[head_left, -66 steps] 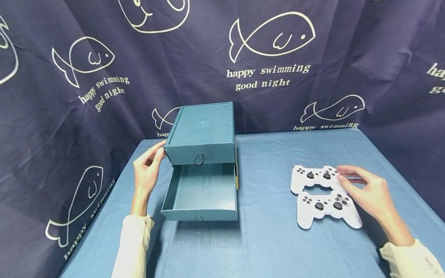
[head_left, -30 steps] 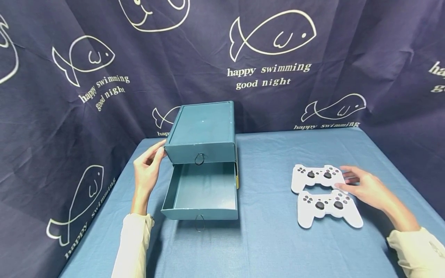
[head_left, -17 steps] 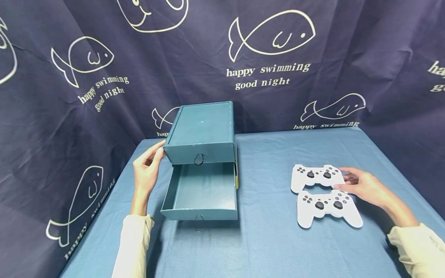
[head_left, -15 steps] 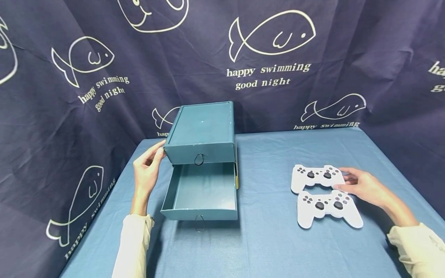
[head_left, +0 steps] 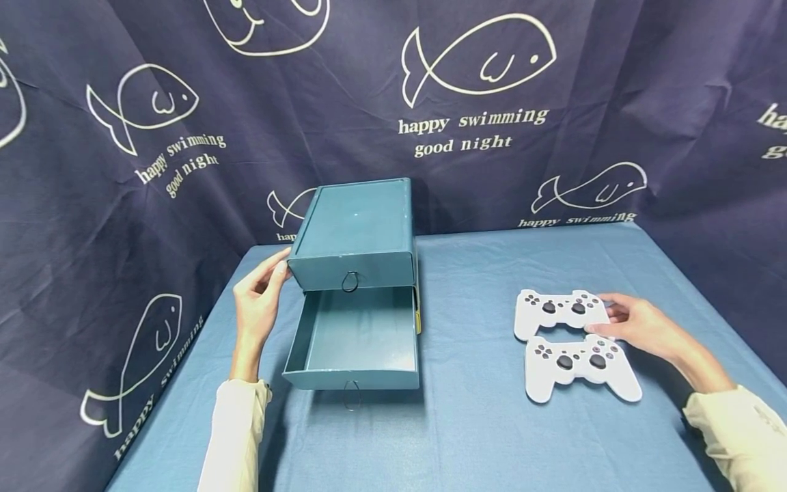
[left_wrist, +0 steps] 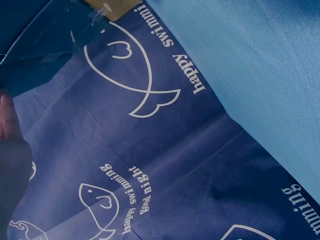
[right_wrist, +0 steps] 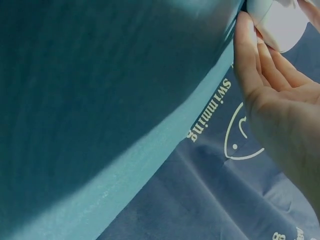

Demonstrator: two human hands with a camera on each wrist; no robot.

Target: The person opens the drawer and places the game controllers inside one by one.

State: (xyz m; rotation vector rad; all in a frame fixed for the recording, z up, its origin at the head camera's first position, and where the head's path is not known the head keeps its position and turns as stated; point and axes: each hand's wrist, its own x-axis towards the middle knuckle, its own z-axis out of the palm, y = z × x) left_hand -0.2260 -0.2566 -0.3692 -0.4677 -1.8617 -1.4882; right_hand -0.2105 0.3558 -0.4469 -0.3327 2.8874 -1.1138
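At the right of the head view two white game controllers lie one behind the other: a far controller and a near controller. My right hand pinches the right grip of the far one, thumb on the near side and fingers behind. The right wrist view shows that white grip between thumb and fingers. My left hand rests its fingertips against the left side of a blue-green drawer box, thumb near the front corner. The box's lower drawer is pulled out; the upper one is closed.
A blue cloth covers the table. Dark blue curtain with white fish drawings hangs behind and at both sides. Wire loop pulls hang on both drawer fronts, the lower loop facing me. A yellow piece shows at the box's right side.
My right hand has come down from over the far controller's right end and taken hold of its right grip. The left hand, box and both controllers have stayed in place.
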